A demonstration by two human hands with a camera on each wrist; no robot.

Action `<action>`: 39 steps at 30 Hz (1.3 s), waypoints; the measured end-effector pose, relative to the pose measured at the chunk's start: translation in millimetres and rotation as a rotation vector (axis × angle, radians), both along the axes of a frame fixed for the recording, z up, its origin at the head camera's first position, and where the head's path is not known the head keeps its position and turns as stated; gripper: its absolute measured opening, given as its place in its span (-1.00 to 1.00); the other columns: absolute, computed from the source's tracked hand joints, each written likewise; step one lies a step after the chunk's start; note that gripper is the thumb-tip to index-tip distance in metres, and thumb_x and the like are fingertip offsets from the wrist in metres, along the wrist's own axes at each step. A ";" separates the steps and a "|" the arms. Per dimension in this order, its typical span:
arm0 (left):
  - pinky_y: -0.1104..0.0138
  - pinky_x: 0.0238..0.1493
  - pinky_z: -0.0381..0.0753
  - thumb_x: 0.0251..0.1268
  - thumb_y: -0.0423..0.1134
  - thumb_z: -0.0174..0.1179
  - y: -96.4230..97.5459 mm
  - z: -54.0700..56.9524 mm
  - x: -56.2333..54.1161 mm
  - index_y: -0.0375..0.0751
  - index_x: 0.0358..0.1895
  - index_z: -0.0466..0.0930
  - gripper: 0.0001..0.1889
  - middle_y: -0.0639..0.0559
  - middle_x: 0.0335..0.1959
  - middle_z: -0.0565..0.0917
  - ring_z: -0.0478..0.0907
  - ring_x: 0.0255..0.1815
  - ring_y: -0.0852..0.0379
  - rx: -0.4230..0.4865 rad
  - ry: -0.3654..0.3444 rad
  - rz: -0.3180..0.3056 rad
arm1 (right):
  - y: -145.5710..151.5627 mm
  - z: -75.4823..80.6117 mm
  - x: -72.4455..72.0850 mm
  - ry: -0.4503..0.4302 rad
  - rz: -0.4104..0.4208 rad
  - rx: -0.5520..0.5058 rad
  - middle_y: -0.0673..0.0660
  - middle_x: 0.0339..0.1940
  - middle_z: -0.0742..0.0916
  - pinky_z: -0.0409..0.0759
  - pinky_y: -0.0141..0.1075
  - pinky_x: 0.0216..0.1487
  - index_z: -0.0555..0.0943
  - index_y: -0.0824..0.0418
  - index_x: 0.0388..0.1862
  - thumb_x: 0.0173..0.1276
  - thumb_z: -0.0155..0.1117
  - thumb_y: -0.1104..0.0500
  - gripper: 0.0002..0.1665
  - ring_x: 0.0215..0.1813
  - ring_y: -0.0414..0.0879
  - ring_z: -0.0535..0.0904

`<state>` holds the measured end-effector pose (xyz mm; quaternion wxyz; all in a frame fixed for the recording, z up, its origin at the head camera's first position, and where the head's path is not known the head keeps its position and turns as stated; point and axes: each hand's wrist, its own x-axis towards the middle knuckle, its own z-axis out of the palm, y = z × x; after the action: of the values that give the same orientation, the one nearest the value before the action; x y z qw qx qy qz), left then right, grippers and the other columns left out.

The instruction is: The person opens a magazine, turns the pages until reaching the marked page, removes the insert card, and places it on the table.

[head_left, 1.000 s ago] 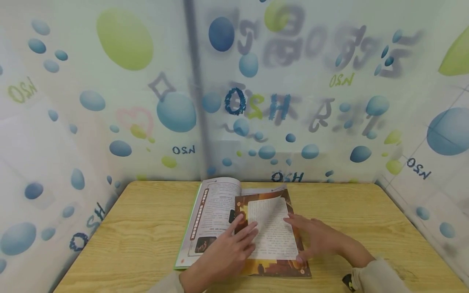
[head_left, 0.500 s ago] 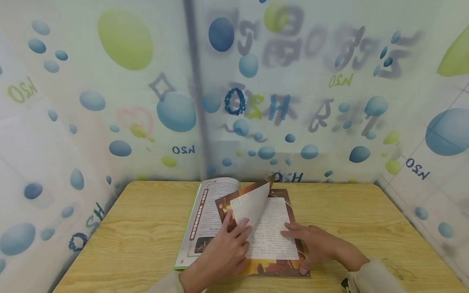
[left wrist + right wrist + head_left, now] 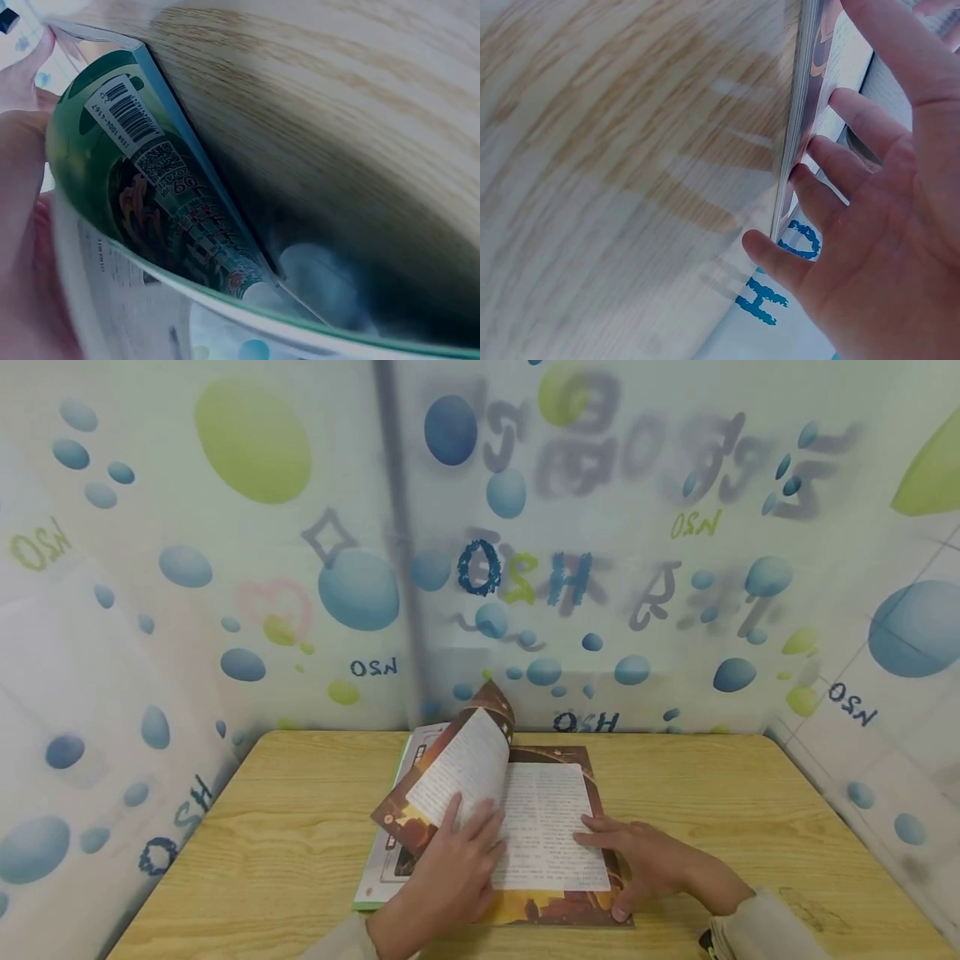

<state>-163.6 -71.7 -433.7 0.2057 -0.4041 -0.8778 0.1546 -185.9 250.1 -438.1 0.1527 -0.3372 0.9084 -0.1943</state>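
An open magazine [image 3: 555, 827] lies on the wooden table, its right page printed with text inside a brown and orange border. A page [image 3: 457, 768] stands lifted and curled over the left side, its top corner pointing up. My left hand [image 3: 453, 868] rests on that lifted page with fingers extended. At the right margin, my right hand [image 3: 652, 864] touches the page with spread fingers, thumb near the lower corner. The left wrist view shows the green back cover [image 3: 82, 165] with a barcode, bent up from the table. Straight fingers meet the stacked page edges [image 3: 799, 112] in the right wrist view.
The light wood table [image 3: 262, 835] extends to both sides of the magazine. Behind it hangs a pale curtain [image 3: 660, 610] printed with blue and green drops and lettering; similar panels stand left and right.
The page under my left hand has swung leftward, from over the right page to across the left one, with the hand shifting slightly left. My right hand has moved slightly down and left.
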 end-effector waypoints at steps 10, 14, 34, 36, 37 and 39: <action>-0.27 0.11 0.44 0.21 0.01 0.13 -5.6 -3.0 -0.6 -0.04 0.01 0.71 -0.62 -0.08 0.36 0.49 0.33 0.43 -0.09 0.096 -0.202 0.097 | -0.1 -2.0 0.3 -0.009 -0.013 0.010 0.27 0.53 0.33 0.36 0.31 0.24 0.39 0.12 0.49 -0.13 0.53 -0.39 0.22 0.46 0.34 0.29; -0.25 -0.03 0.55 0.25 0.05 0.15 -6.1 -5.6 -2.0 -0.10 0.01 0.68 -0.60 -0.11 0.37 0.47 0.35 0.40 -0.13 0.151 -0.227 0.132 | 0.0 -2.1 0.9 -0.024 -0.028 0.014 0.25 0.54 0.32 0.33 0.32 0.26 0.38 0.10 0.49 -0.14 0.54 -0.38 0.22 0.47 0.33 0.27; -0.31 -0.19 0.59 0.29 0.07 0.18 -7.7 -6.0 -5.2 -0.13 0.21 0.59 -0.49 -0.22 0.41 0.40 0.36 0.38 -0.26 0.227 -0.345 0.213 | 1.4 -1.3 -1.5 -0.003 0.002 0.010 0.27 0.53 0.33 0.36 0.29 0.25 0.38 0.10 0.49 -0.15 0.54 -0.38 0.24 0.46 0.34 0.28; -0.31 -0.19 0.59 0.30 0.07 0.18 -7.7 -6.0 -5.0 -0.13 0.21 0.59 -0.49 -0.22 0.41 0.40 0.36 0.39 -0.26 0.225 -0.348 0.218 | 1.3 -1.0 -1.9 -0.008 0.000 0.009 0.27 0.54 0.33 0.36 0.30 0.25 0.38 0.11 0.49 -0.15 0.54 -0.38 0.24 0.46 0.34 0.28; -0.31 -0.18 0.58 0.30 0.08 0.18 -7.7 -6.0 -5.0 -0.13 0.21 0.59 -0.49 -0.22 0.41 0.40 0.36 0.39 -0.26 0.223 -0.349 0.220 | 1.2 -0.7 -2.0 -0.013 -0.002 0.008 0.28 0.54 0.33 0.35 0.30 0.25 0.37 0.11 0.50 -0.15 0.55 -0.37 0.24 0.46 0.34 0.28; -0.31 -0.18 0.58 0.29 0.08 0.18 -7.7 -5.8 -5.0 -0.13 0.21 0.59 -0.48 -0.23 0.41 0.40 0.36 0.39 -0.26 0.224 -0.349 0.222 | 0.8 -0.2 -1.8 -0.027 -0.008 0.003 0.27 0.54 0.32 0.35 0.31 0.26 0.38 0.11 0.50 -0.15 0.55 -0.36 0.23 0.46 0.34 0.28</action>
<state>-168.6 -79.4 -439.5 0.0762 -0.3005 -0.9507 0.0059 -187.7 250.9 -438.3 0.1648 -0.3305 0.9079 -0.1982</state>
